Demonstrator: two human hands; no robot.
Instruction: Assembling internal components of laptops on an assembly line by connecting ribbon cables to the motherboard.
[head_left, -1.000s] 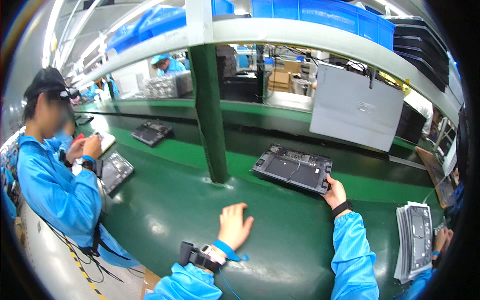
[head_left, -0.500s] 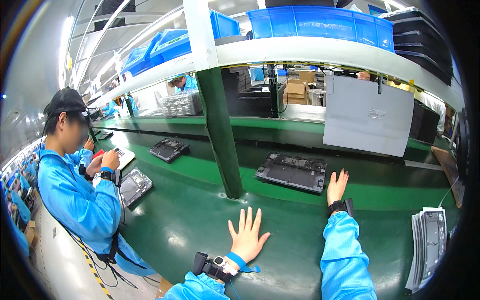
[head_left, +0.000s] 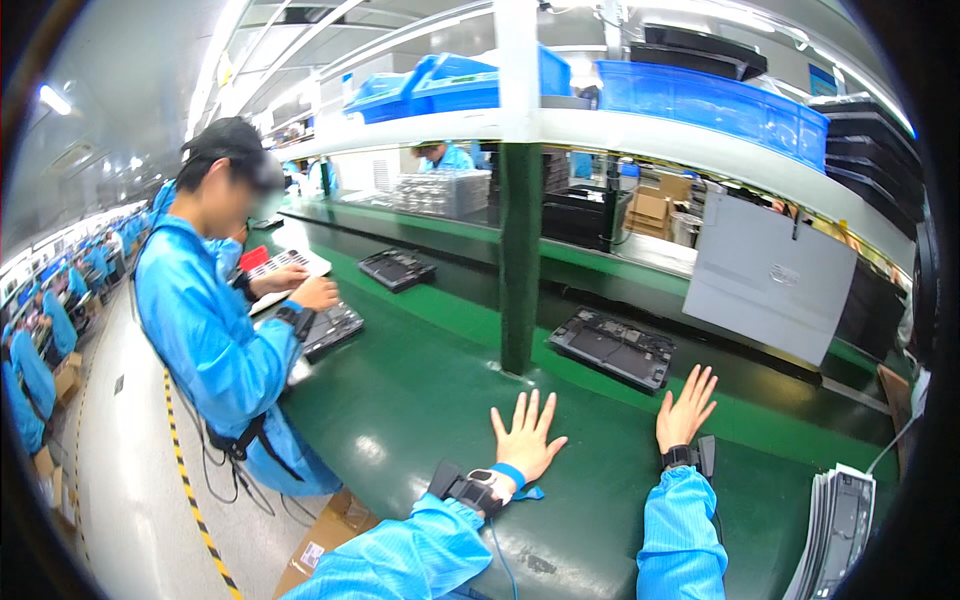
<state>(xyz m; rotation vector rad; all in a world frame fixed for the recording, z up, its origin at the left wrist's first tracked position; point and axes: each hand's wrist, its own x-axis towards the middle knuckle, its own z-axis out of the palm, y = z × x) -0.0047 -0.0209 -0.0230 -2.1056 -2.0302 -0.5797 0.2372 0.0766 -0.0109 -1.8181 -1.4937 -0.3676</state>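
My left hand (head_left: 528,438) lies palm down on the green worktop (head_left: 420,420), fingers spread, holding nothing. A blue wrist strap and a dark device with straps sit on that wrist. My right hand (head_left: 686,410) is also open and empty, fingers spread, beside the near right corner of a dark opened laptop base (head_left: 612,347). That base lies flat on the bright green strip with its inner parts showing. Whether my right palm touches the worktop, I cannot tell. A second dark laptop base (head_left: 397,269) lies farther left on the same strip.
A green post (head_left: 519,260) rises beyond my left hand. At left, a co-worker in blue (head_left: 205,310) handles a laptop part over another base (head_left: 332,328). Layered sheets (head_left: 838,520) stand at right. A grey board (head_left: 770,275) hangs below the shelf with blue bins (head_left: 710,110).
The view has turned left, so the bench shifts right in it. My right hand is a little nearer me, its fingers more spread. The co-worker's hands have lowered toward the base.
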